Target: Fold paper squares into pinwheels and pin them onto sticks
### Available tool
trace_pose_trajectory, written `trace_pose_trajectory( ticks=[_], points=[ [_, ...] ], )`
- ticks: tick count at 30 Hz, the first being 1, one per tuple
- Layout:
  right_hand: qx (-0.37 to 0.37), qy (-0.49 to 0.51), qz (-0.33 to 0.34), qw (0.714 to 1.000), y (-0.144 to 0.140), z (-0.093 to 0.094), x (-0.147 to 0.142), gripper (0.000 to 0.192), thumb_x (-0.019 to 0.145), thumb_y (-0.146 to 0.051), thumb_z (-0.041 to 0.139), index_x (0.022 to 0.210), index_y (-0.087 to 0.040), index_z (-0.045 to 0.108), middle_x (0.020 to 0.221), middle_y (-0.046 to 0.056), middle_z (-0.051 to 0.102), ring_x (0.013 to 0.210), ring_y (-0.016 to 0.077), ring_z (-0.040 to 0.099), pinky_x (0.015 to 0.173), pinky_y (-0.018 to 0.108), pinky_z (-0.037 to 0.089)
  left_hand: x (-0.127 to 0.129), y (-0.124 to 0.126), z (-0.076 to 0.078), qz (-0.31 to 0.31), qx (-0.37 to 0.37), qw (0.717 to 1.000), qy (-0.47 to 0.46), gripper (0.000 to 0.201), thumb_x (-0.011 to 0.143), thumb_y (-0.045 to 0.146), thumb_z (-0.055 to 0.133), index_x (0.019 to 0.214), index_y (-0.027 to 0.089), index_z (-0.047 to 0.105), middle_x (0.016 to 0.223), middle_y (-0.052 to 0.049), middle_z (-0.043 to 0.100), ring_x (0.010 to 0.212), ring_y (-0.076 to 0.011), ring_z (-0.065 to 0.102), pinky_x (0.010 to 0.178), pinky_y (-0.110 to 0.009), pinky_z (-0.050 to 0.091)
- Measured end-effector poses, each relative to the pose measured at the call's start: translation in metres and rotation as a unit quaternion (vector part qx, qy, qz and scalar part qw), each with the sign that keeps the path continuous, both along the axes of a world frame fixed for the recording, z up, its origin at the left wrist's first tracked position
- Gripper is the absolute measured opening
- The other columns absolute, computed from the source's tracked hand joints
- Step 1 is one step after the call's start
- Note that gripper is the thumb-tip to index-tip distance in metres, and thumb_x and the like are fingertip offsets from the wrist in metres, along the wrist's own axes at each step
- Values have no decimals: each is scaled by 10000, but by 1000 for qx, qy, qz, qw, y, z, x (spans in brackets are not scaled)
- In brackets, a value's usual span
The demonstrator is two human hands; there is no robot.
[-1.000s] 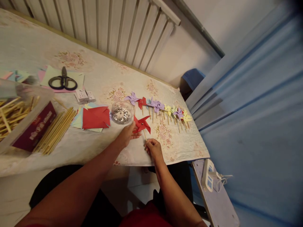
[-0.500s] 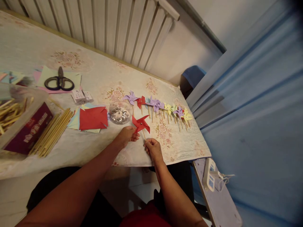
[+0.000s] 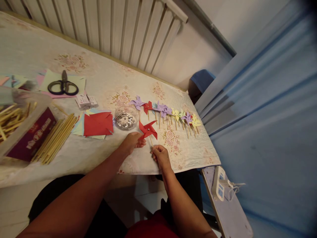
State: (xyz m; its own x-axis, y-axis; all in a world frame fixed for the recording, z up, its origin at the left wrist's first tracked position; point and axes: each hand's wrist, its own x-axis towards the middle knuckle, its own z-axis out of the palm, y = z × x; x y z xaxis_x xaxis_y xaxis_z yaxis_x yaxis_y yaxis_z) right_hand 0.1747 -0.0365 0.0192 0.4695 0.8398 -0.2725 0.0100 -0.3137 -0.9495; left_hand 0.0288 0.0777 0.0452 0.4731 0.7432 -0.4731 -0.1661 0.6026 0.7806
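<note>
The right hand (image 3: 160, 155) pinches the stick of a red pinwheel (image 3: 148, 130), keeping it upright. The left hand (image 3: 132, 142) grips a blade's edge, steadying it beside the dish of pins (image 3: 125, 118).

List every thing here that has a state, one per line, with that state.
red pinwheel: assembled, held above the table.
left hand: pinching a blade.
right hand: gripping the stick.
scissors: closed, lying on paper.
clear dish: uncovered, holding shiny bits.
finished pinwheels: lying in a row.
red paper: cut, flat.
</note>
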Motion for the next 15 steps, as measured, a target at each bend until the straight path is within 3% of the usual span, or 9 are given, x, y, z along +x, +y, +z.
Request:
trace_pose_trajectory(
  ticks=[15],
  points=[
    [4,5,-3,1000,0,2,-1,269,719,-439,697,668,-193,601,434,-76,485,367,57,342,394,207,226,5,1,-4,-12,-5,1000,25,207,850,248,699,773,157,530,650,-50,696,546,-135,657,595,-251,514]
  ],
)
